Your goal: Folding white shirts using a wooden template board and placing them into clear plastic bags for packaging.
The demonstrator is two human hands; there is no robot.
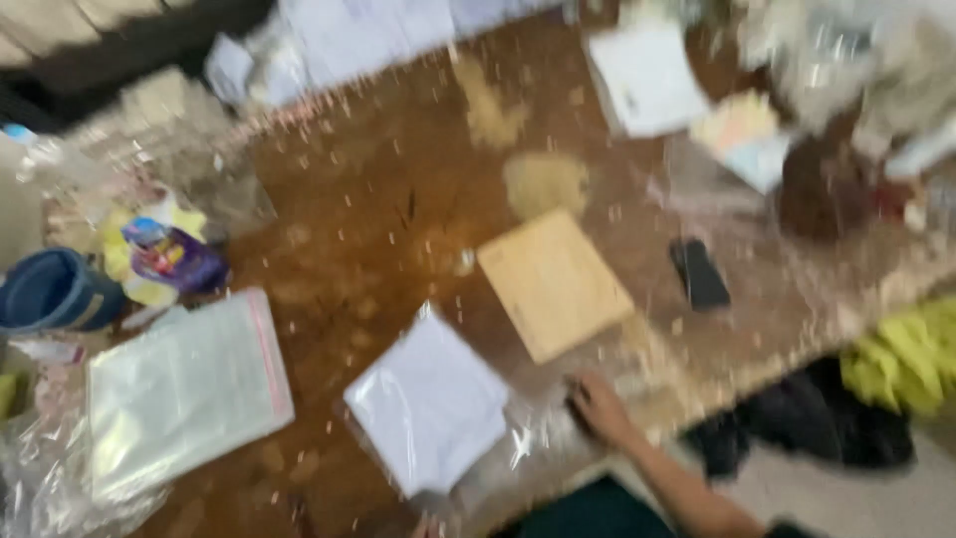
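Observation:
The picture is blurred. My right hand (597, 406) rests near the front edge of the brown table (349, 199), its fingers on crinkled clear plastic (533, 438). Just left of it lies a white square stack of sheets (428, 403) inside that clear wrapping. Only a sliver of my left hand (428, 526) shows at the bottom edge, by the stack's near corner; its grip is hidden. A pale wooden board (553, 284) lies flat beyond my right hand.
A black phone (700, 274) lies right of the board. A pile of clear zip bags (184, 389), a blue cup (50, 289) and a purple packet (174, 257) sit at left. White papers (647, 75) lie at the back. Yellow items (906, 359) sit at right. Crumbs cover the tabletop.

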